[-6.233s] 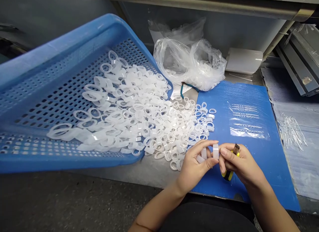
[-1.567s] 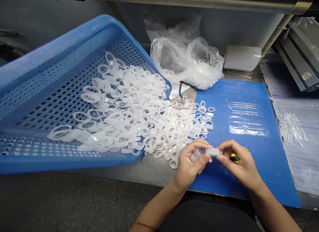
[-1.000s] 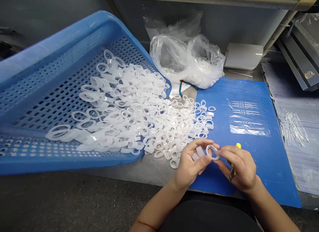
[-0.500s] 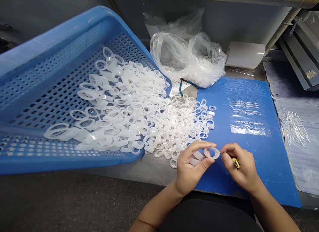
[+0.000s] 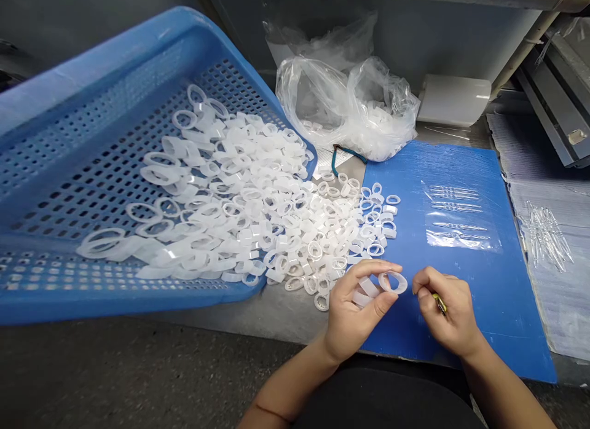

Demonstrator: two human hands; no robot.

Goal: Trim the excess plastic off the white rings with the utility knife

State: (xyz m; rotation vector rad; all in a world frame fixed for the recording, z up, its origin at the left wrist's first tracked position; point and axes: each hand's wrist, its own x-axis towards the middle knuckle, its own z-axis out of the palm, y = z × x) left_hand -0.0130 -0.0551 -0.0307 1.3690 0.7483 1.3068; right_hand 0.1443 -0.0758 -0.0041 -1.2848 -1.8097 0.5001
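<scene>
Between thumb and fingertips, my left hand [image 5: 353, 315] pinches a translucent white plastic ring [image 5: 400, 287], its opening turned toward me. More white ring pieces [image 5: 367, 287] sit inside the curl of the same hand. A little to the right, my right hand [image 5: 449, 312] is closed around a small yellow tool [image 5: 439, 303] with a metal end; most of it is hidden by the fingers, so its kind cannot be made out. The right fingertips are apart from the ring. Both hands are above the near part of a blue mat [image 5: 461, 318].
A tipped blue perforated basket [image 5: 138, 85] spills a heap of white rings [image 5: 258, 201] onto the metal table. Behind stands a clear plastic bag [image 5: 350, 109]. A clear bag with thin clear pieces [image 5: 461, 220] lies on the mat; similar pieces [image 5: 548, 235] lie farther right.
My right hand has drawn slightly to the right, away from the ring, and turned so less of the yellow tool shows. My left hand keeps its hold almost unmoved.
</scene>
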